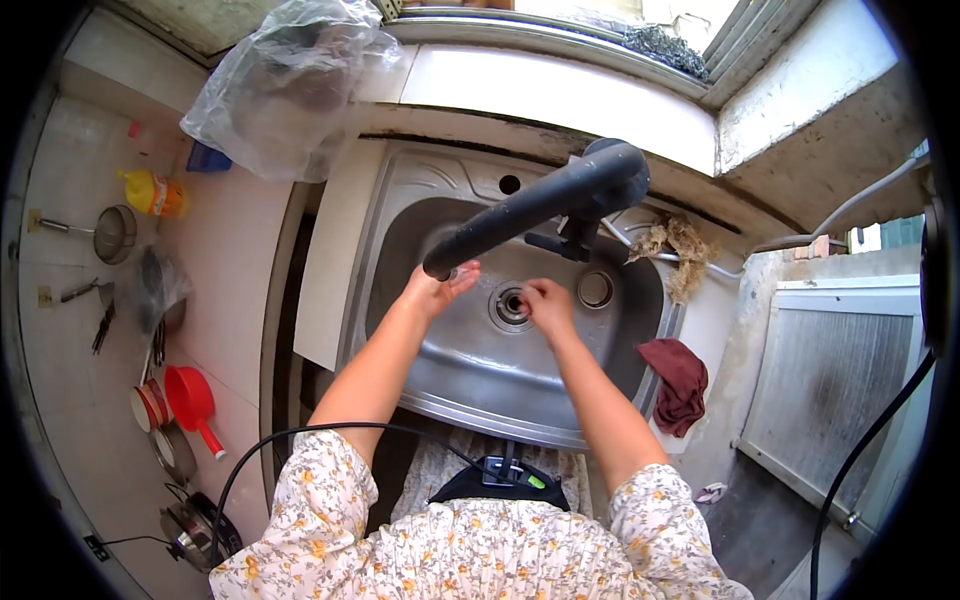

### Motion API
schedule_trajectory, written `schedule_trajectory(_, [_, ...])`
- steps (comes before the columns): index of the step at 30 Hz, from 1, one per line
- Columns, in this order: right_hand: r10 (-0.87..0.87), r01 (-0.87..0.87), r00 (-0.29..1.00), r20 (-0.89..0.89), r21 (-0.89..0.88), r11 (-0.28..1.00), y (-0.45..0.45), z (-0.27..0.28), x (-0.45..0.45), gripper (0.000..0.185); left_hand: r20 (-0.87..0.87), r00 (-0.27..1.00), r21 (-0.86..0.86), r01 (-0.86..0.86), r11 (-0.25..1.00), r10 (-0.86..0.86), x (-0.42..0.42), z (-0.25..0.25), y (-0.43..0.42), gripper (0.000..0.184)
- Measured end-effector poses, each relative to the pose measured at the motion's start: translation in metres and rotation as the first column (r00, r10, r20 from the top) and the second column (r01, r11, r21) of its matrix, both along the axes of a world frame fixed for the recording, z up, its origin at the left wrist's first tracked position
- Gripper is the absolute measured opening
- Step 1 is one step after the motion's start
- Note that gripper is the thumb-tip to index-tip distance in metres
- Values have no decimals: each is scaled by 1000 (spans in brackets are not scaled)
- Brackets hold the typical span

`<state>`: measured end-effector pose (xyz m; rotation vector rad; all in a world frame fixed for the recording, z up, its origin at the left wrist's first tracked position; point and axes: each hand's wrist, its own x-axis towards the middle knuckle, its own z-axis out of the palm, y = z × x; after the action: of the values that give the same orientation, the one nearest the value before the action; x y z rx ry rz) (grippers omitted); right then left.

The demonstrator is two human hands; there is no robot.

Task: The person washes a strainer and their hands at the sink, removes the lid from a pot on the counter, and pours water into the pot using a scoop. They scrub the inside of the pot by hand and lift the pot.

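Note:
Under the end of the black faucet point(540, 205), my left hand point(446, 288) is held palm up with its fingers stretched out. The spout hides part of it. My right hand point(548, 303) is over the sink basin point(480, 365), right beside the drain point(508, 306), with its fingers curled together. Whatever those fingers hold, if anything, I cannot make out. A round metal fitting point(595, 290) sits in the basin to the right of that hand. No water stream shows clearly.
A dark red cloth point(677, 385) hangs over the sink's right edge, below a tan fibrous scrubber point(680, 255). At the upper left is a clear plastic bag point(290, 95). Along the left side are a red ladle-shaped scoop point(190, 400), a yellow bottle point(153, 193) and a strainer point(114, 233).

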<state>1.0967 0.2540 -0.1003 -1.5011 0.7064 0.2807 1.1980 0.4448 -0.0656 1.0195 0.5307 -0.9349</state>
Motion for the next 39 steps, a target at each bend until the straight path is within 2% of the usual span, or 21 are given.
schedule_trajectory(1, [-84,93,995,-45,241,966,21,21,21,20,20,995,21,-103,994,103,-3,-6,1,31])
schedule_trajectory(3, [-182,191,980,-80,636,748,58,35,53,15,53,977,36,-210,977,208,-4,-8,5,28])
schedule_trajectory(5, [-342,324,927,-153,788,524,90,48,76,9,2,974,-38,-225,974,226,-2,-7,10,23])
schedule_trajectory(7, [-366,371,909,-201,789,489,111,40,88,11,-22,954,-32,-301,953,300,0,-5,11,26])
schedule_trajectory(9, [-262,284,953,-152,745,603,115,29,91,11,-31,940,-54,-341,938,340,-2,-2,16,29])
schedule_trajectory(11, [-231,255,963,-140,752,608,114,22,87,18,-67,955,-141,-297,945,290,-1,-6,22,28])
schedule_trajectory(13, [-234,310,951,-204,614,726,103,48,76,24,-69,961,-48,-271,961,267,-5,-1,12,26])
schedule_trajectory(14, [16,104,986,-164,692,714,87,24,69,20,-14,986,-148,-165,975,165,-3,-32,23,25])
schedule_trajectory(18, [31,-52,999,42,783,619,55,58,46,28,73,997,4,10,1000,-11,3,21,-10,27])
schedule_trajectory(21, [-134,68,991,9,825,560,50,59,55,28,29,998,-10,50,999,-49,16,41,-31,32])
schedule_trajectory(23, [-137,7,987,80,841,541,50,43,61,30,-127,989,-157,-95,983,75,24,37,-36,39])
schedule_trajectory(25, [-87,-22,992,88,820,572,46,55,64,28,-116,989,-264,-115,958,87,24,32,-31,38])
schedule_trajectory(26, [60,-99,995,79,791,604,36,58,60,26,-117,989,-257,-116,960,88,22,16,-27,38])
schedule_trajectory(27, [58,-97,995,78,795,599,29,58,53,26,-41,999,-217,26,976,-36,19,-11,-22,34])
schedule_trajectory(28, [236,-183,972,15,678,712,23,58,44,24,31,986,-168,167,971,-165,15,-16,-21,31])
schedule_trajectory(29, [393,-290,916,-79,546,786,15,58,34,22,31,985,-167,170,971,-167,11,-19,-20,31])
schedule_trajectory(31, [533,-537,822,-203,36,843,-2,24,13,23,-62,989,-189,117,975,-130,3,7,-23,30])
schedule_trajectory(33, [351,-393,919,-181,-503,770,-26,-16,-19,26,-86,992,-138,81,987,-94,4,13,-24,30])
schedule_trajectory(35, [100,-273,948,-303,-607,746,-59,-19,-28,30,-90,990,-29,111,993,-113,5,3,-22,30])
schedule_trajectory(37, [-250,-26,920,-303,-681,732,-70,-5,-35,35,-53,987,-37,148,988,-150,4,-6,-21,29])
schedule_trajectory(39, [-299,-35,892,-339,-711,703,-72,-9,-34,35,-9,982,-41,190,981,-191,4,-4,-21,28])
